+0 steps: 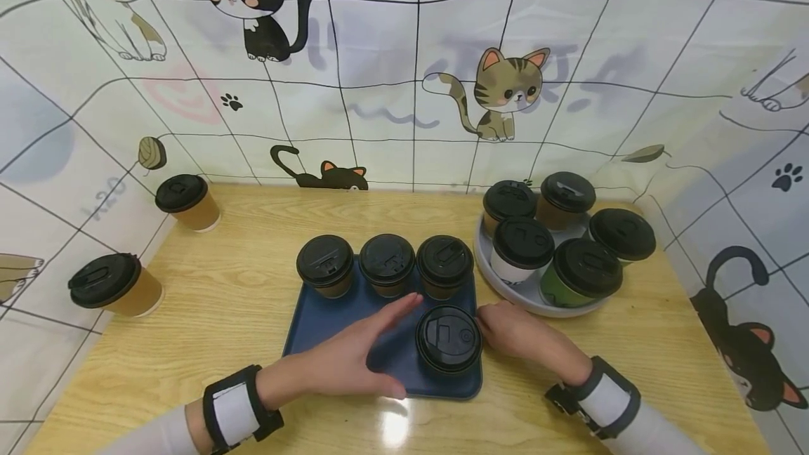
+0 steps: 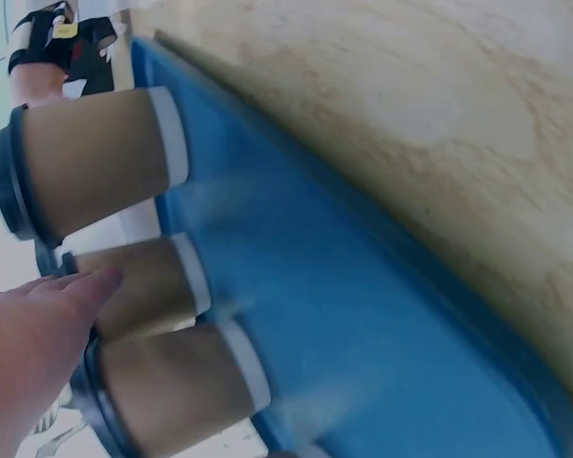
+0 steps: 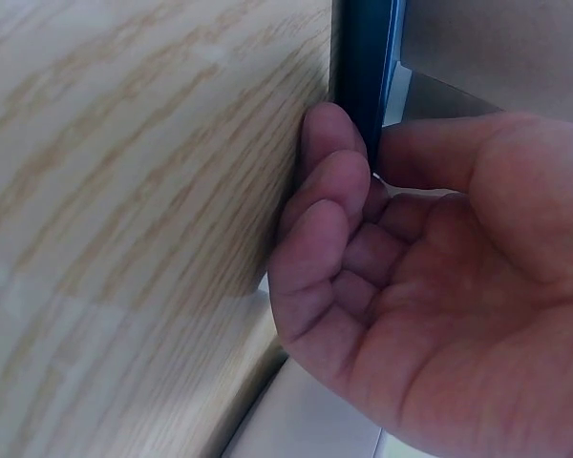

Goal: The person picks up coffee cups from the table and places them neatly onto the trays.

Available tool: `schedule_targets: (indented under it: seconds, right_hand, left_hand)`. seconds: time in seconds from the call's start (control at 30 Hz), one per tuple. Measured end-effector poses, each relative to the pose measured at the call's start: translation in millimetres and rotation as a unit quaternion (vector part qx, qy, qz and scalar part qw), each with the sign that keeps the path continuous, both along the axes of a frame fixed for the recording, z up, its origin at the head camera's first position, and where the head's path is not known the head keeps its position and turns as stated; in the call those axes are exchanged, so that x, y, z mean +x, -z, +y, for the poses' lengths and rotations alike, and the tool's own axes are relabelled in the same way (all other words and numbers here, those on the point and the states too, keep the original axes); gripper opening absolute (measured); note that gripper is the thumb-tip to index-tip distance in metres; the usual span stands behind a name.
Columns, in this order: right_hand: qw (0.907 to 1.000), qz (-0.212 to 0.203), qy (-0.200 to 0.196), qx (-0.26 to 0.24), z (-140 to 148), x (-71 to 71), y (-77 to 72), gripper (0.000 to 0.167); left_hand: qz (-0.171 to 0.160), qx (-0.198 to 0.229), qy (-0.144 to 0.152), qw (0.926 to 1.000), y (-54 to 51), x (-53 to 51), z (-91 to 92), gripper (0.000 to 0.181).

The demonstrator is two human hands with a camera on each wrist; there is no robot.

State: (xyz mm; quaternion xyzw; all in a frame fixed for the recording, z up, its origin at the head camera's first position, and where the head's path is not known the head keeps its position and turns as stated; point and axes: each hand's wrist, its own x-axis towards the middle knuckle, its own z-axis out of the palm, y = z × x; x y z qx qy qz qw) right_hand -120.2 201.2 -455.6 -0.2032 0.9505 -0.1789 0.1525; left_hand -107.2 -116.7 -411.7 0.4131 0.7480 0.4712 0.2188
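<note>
A dark blue tray [image 1: 319, 328] carries takeaway coffee cups with black lids: a left cup [image 1: 325, 265], a middle cup [image 1: 387, 264] and a right cup [image 1: 445, 267] in the back row. A front cup [image 1: 449, 339] stands near the right front corner. My left hand [image 1: 350, 357] hovers over the tray with thumb and fingers spread, left of the front cup and holding nothing. In the right wrist view, my right hand [image 3: 411, 239] pinches the tray's edge [image 3: 368, 76] between thumb and curled fingers, beside the front cup.
A round grey plate [image 1: 505, 286] at the back right holds several lidded cups, close to the tray. Two brown cups stand at the left, a rear one [image 1: 189, 202] and a nearer one [image 1: 116, 285]. A cat-patterned cloth [image 1: 379, 111] borders the wooden table [image 1: 234, 272].
</note>
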Motion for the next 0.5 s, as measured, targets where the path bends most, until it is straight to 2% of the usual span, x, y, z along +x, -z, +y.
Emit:
schedule_targets:
  seconds: [0.1, 0.2, 0.37, 0.5]
  right_hand:
    - [0.9999, -0.015, 0.0, 0.007, -4, 2.6, -12.6, 0.03]
    - [0.9999, -0.011, -0.004, 0.004, -2, 2.3, -11.7, 0.03]
    - [0.9998, 0.014, -0.014, -0.006, 4, -1.9, 5.9, 0.031]
    - [0.9998, 0.016, -0.011, -0.008, 4, -1.3, 5.9, 0.03]
  left_hand:
    - [0.04, 0.031, -0.027, 0.9984, -7.4, 1.9, -8.7, 0.086]
    - [0.083, 0.066, -0.068, 0.9921, -14.1, 2.7, -14.1, 0.066]
    - [0.165, 0.122, -0.131, 0.9699, -21.9, -3.3, -21.0, 0.044]
    - [0.202, 0.166, -0.171, 0.95, -28.8, -11.3, -26.9, 0.038]
